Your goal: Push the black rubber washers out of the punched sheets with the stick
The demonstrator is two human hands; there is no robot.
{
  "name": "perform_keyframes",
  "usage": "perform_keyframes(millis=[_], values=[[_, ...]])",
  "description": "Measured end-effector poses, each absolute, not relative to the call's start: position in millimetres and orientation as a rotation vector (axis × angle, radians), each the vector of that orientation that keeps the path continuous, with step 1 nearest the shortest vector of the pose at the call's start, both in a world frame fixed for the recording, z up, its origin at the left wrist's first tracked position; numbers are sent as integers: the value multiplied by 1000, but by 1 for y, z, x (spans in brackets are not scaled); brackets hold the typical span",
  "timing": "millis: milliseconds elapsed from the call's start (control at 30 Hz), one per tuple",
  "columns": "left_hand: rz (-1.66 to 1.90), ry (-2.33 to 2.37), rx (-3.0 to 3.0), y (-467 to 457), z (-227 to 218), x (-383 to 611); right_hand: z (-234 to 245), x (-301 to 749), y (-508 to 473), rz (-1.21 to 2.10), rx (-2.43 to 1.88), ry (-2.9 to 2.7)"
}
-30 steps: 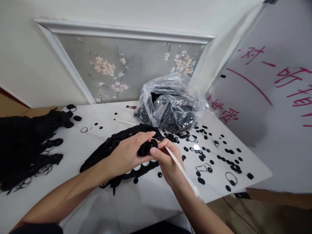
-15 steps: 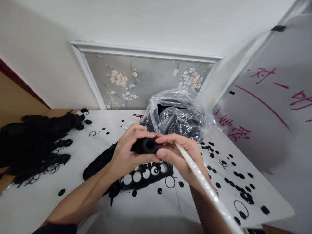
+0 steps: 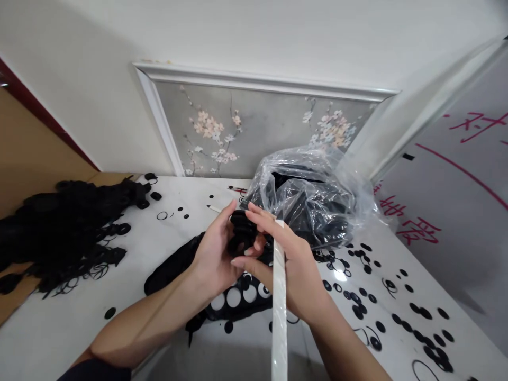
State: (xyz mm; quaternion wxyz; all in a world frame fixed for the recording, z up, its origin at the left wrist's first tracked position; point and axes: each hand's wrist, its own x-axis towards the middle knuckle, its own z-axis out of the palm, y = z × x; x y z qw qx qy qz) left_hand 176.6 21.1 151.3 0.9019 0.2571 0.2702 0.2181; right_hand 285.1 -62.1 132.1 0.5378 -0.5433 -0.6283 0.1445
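My left hand is curled round a black ribbed rubber-like piece, held above the table. On its other side, the fingers of my right hand touch this piece. A long white stick lies across my right hand and runs toward the camera; its far tip is hidden by the fingers. Beneath both hands lies a black sheet with rows of round holes, partly covered by my wrists. The exact kind of the black piece cannot be made out.
A clear plastic bag with black material stands behind my hands. Black scraps are heaped at left. Small black discs and rings are strewn over the white table. A white pencil lies near the bag. A whiteboard borders the right.
The black piece has turned, so its hollow round end no longer faces me. My right fingers have moved round it, and the white stick has swung from slanting to nearly upright in view.
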Motion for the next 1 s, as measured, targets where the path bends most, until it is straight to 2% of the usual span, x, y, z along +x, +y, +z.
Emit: perform_keyframes(millis=[333, 600, 733, 867, 1000], values=[[513, 556, 633, 21, 148, 178, 140, 302, -66, 341, -1355, -1655], [455, 571, 552, 13, 146, 188, 155, 333, -78, 480, -1420, -1756], [421, 635, 589, 13, 149, 197, 166, 340, -88, 419, -1484, -1828], [566, 523, 938, 42, 162, 240, 176, 351, -114, 321, -1624, -1782], [586, 685, 1755, 104, 176, 311, 173, 365, -137, 192, -1734, -1654]])
